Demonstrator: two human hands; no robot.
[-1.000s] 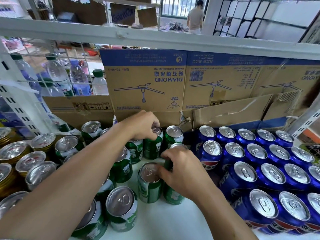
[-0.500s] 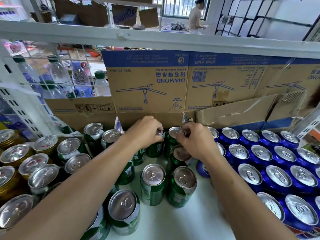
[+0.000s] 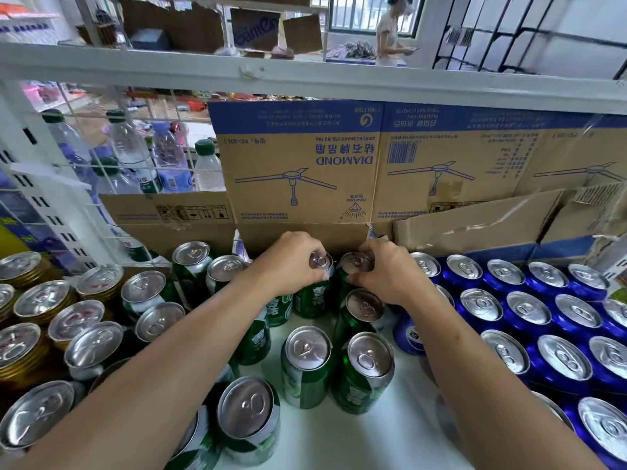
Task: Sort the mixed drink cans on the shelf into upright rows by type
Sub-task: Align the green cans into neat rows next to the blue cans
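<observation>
Roughly at frame centre, two hands far back on the white shelf (image 3: 390,435). Left hand (image 3: 291,262) curled over the top of one upright green can (image 3: 314,296), grip clamped on its rim. Right hand (image 3: 386,269) just to the right of it, fingers closed round the lid of a second green can (image 3: 354,261), grip likewise clamped. Both cans hard against the foot of the cardboard box (image 3: 302,184) with the upside-down DIAMOND print; touching each other or only close, impossible to tell.

Counted across the shelf:
- About fourteen green cans (image 3: 307,364) through the middle, upright as far as visible. Several half hidden beneath the left forearm, so no firm total.
- Six or so gold cans (image 3: 20,351) along the left edge, some cut off by the frame. Body colour of a few silver-topped neighbours hard to make out.
- At least fifteen blue cans (image 3: 527,310) in upright rows on the right, the outermost cropped at the frame's edge. One mostly hidden behind the right wrist.

Upper left, behind a wire grid (image 3: 101,137), five or six water bottles (image 3: 130,147), blurred and overlapping. Top of frame, right of centre, one person (image 3: 388,32) standing far off.
</observation>
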